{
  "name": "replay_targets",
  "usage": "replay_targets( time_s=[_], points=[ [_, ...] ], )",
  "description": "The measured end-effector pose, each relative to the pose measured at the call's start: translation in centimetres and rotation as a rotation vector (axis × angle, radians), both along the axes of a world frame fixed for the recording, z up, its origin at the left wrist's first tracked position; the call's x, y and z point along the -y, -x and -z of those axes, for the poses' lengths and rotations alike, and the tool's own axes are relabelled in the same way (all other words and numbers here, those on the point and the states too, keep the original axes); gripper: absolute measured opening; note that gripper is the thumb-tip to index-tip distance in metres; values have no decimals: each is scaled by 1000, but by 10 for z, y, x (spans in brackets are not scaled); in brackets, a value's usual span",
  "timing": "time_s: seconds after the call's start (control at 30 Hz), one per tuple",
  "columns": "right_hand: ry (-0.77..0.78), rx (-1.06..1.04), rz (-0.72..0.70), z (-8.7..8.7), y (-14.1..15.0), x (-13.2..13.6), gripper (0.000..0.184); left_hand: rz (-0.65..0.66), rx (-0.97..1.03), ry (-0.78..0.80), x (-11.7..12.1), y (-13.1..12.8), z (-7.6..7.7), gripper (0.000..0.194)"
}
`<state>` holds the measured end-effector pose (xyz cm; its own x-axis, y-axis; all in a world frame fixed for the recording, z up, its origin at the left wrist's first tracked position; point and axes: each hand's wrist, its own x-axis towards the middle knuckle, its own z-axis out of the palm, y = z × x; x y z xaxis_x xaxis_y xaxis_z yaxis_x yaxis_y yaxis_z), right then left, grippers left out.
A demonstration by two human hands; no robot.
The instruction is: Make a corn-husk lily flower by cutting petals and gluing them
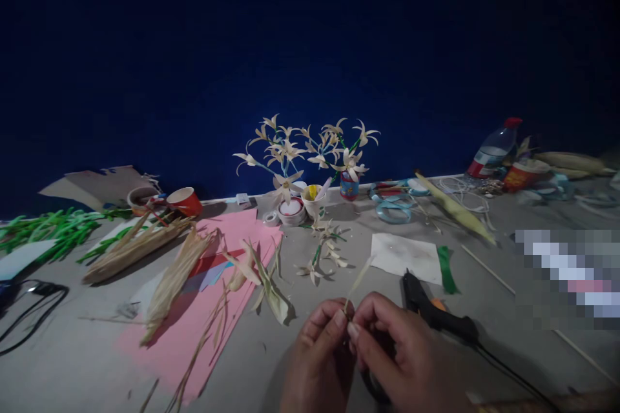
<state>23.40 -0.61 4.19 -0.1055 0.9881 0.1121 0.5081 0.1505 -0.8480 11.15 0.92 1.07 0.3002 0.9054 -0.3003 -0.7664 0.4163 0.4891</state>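
Observation:
My left hand (322, 355) is closed, its thumb and forefinger pinching the lower end of a pale corn husk strip (359, 281). The strip's narrow free end sticks up and to the right. My right hand (394, 345) meets the left, fingertips pinched together at the strip's base; the fingers hide exactly what they grip there. Just right of my right hand lies a black hot glue gun (436, 313) with its cord. Beyond my hands, several husk flowers on green stems (320, 255) rest on the table. Part of a black loop (372, 390) shows under my right hand.
Husk flowers (285, 184) stand in small pots at the back. Pink paper sheets (227, 322) and dried husks (179, 281) cover the left. A white cloth piece (407, 256), green tape (446, 269), a thin stick (487, 269) and a bottle (494, 151) are on the right.

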Motion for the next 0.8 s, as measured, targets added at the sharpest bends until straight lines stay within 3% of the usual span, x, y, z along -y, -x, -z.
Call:
replay_targets(
  time_s=[0.23, 0.47, 0.7, 0.8],
  points=[
    [-4, 34, -54, 2, -3, -2, 21, -68, -56, 10, -1, -1, 7, 24],
    [-28, -15, -39, 4, 0, 0, 23, -55, -68, -21, 0, 1, -4, 23],
    [1, -111, -15, 8, 1, 2, 26, -338, -408, -177, 5, 3, -8, 26],
    [19, -185, -58, 8, 0, 2, 24, -391, -520, -315, 6, 3, -12, 22]
  ],
)
